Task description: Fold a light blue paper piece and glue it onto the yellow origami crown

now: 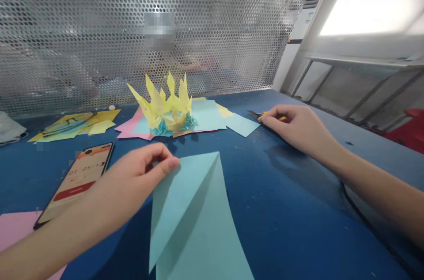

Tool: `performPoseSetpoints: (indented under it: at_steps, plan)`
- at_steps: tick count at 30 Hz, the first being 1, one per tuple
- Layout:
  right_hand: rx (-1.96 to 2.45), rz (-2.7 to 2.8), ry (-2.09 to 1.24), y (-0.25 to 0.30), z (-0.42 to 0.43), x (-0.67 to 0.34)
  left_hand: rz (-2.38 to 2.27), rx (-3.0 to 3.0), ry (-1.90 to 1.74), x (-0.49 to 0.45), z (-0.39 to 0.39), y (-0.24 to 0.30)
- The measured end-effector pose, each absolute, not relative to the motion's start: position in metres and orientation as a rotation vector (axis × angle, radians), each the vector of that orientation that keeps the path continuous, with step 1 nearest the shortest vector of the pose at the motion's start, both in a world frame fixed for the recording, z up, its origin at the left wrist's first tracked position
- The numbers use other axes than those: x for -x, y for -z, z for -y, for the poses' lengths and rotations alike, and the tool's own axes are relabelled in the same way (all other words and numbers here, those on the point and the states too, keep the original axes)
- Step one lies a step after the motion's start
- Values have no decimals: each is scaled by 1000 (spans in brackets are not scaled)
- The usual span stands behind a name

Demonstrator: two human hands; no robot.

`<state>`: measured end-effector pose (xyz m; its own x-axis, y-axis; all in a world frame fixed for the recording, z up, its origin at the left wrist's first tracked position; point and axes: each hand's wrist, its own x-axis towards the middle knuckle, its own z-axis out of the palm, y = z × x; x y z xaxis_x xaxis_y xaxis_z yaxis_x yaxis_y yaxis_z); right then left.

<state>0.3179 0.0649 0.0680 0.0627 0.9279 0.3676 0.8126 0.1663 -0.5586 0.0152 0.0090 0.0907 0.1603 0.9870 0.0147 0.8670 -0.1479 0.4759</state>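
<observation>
Between the thumb and fingers of my left hand point(150, 167) is the upper left edge of a light blue sheet of paper point(212, 222). One corner of the sheet is folded over along a diagonal, and its lower end runs out of view. Off to the right, my right hand point(294, 127) is closed around a pair of scissors point(254, 114) near the table surface. Their dark blade tips stick out to the left, and a bit of yellow shows under the fingers; the rest of the handle is hidden. Beyond the sheet stands a yellow paper crown point(162, 103) with blue folded pieces at its base.
Coloured sheets point(208, 114) lie under and beside the crown. A phone point(81, 178) showing a timer lies left, partly behind my left forearm. Eyeglasses point(69, 123) rest on yellow papers at far left. Pink paper point(20, 231) is at lower left. A perforated metal panel point(212, 19) backs the blue table.
</observation>
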Motion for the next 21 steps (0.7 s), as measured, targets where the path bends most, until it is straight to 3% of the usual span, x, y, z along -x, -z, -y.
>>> performPoseSetpoints:
  at_steps: [8, 15, 21]
  plan:
    - [1860, 1998, 90, -39, -95, -361, -1733, -2511, -462, -18, 1, -87]
    - [1974, 2005, 118, -40, -97, -364, -1545, -2476, -146, -21, 23, -81]
    - [1917, 1979, 23, -54, -75, -334, -1461, -2405, -291, -18, 24, -83]
